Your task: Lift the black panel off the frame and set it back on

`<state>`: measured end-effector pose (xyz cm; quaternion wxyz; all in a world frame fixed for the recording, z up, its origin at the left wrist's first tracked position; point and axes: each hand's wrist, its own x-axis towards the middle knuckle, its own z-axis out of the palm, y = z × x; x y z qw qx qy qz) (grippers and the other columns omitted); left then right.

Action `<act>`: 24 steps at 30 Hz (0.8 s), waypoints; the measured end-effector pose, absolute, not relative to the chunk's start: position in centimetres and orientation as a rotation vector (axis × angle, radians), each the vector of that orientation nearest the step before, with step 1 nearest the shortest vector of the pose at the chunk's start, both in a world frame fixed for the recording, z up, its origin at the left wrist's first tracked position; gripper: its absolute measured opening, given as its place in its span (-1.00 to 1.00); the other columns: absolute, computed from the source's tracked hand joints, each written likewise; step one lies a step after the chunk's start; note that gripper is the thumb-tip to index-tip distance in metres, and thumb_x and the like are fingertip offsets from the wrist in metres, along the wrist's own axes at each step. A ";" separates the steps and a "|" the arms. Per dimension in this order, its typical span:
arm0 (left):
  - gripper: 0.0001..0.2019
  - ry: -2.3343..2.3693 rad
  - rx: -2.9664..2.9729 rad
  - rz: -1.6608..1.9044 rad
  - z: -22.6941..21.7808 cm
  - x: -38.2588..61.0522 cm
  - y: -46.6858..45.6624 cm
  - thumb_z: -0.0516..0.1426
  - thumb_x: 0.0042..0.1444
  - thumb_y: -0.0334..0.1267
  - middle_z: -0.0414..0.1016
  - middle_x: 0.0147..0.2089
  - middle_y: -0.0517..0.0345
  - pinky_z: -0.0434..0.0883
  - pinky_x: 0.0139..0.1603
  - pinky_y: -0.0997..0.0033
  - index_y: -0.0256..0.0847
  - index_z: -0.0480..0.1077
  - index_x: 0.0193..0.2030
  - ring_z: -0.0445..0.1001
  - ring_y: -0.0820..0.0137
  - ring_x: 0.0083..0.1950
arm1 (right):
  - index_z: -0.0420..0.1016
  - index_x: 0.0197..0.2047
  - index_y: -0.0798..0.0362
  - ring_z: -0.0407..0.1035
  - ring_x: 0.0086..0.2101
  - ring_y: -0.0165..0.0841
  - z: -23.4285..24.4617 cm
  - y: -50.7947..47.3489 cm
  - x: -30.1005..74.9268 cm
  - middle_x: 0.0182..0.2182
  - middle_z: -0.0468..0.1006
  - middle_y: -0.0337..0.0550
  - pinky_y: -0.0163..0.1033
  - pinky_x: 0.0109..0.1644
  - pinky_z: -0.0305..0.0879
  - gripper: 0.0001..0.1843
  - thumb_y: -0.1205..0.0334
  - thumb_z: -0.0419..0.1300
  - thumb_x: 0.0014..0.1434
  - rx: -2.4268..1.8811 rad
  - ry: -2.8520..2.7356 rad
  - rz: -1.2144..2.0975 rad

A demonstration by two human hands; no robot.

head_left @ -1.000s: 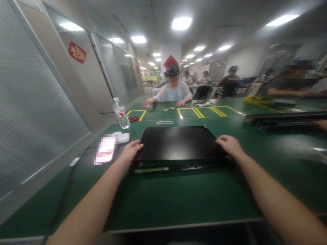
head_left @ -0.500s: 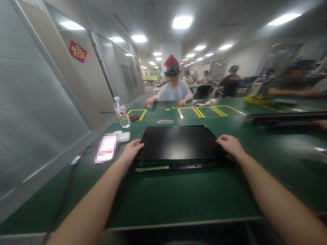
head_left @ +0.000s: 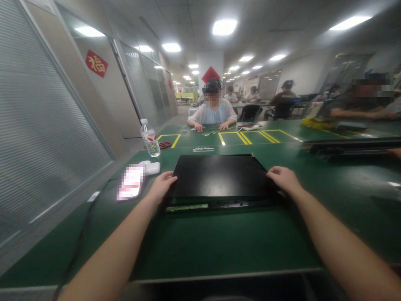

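A flat, black, glossy screen panel [head_left: 219, 177] lies in front of me, its surface reflecting the ceiling light. My left hand [head_left: 163, 184] is closed on the panel's left edge, thumb on top. At the opposite edge my right hand [head_left: 282, 177] pinches the right side. The fingers under the panel are hidden on both sides. Along the near side, below the panel, shows a narrow black strip [head_left: 232, 204] with a green circuit board [head_left: 187, 207] at its left part. Whether the strip is joined to the panel I cannot tell.
On the left stand a water bottle [head_left: 150, 138], red scissors [head_left: 165, 145], a phone [head_left: 131, 182] and a white case [head_left: 153, 168] on the green table [head_left: 225, 246]. A cable [head_left: 79, 234] runs down the left. Across sits a person [head_left: 213, 109]. Black frames [head_left: 354, 148] lie at right.
The person across has drawn one hand inward along the table. My hands and the panel have stayed almost where they were.
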<state>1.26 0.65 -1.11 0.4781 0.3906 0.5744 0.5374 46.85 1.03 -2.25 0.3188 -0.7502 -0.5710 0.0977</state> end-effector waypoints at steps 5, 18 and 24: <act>-0.71 1.405 0.970 1.328 -1.4 0.7 1.0 0.35 -0.05 -0.46 0.68 -0.30 0.05 0.53 -0.23 0.40 -0.27 0.56 -0.13 0.63 0.33 -0.33 | 0.58 -0.51 -0.03 0.45 -0.38 -0.24 -2.4 1.1 47.0 -0.45 0.62 -0.13 -0.22 -0.32 0.24 -0.88 0.20 0.26 0.02 -1.960 -1.493 0.253; -0.58 1.588 1.202 1.207 -0.6 0.3 0.7 0.41 -0.22 -0.26 0.68 -0.28 0.02 0.51 -0.13 0.25 -0.27 0.61 -0.13 0.63 0.19 -0.21 | 0.62 -0.46 0.02 0.45 -0.39 -0.25 -2.5 1.3 47.4 -0.46 0.61 -0.13 -0.21 -0.29 0.25 -0.82 0.14 0.23 0.00 -1.982 -1.440 0.377; -0.72 1.700 1.400 1.031 -1.1 0.3 0.7 0.35 -0.22 -0.22 0.61 -0.40 0.09 0.42 -0.31 0.33 -0.26 0.57 -0.31 0.55 0.23 -0.33 | 0.63 -0.46 0.02 0.43 -0.41 -0.24 -2.4 1.2 47.4 -0.53 0.57 -0.13 -0.21 -0.32 0.25 -0.81 0.12 0.23 -0.05 -1.993 -1.373 0.449</act>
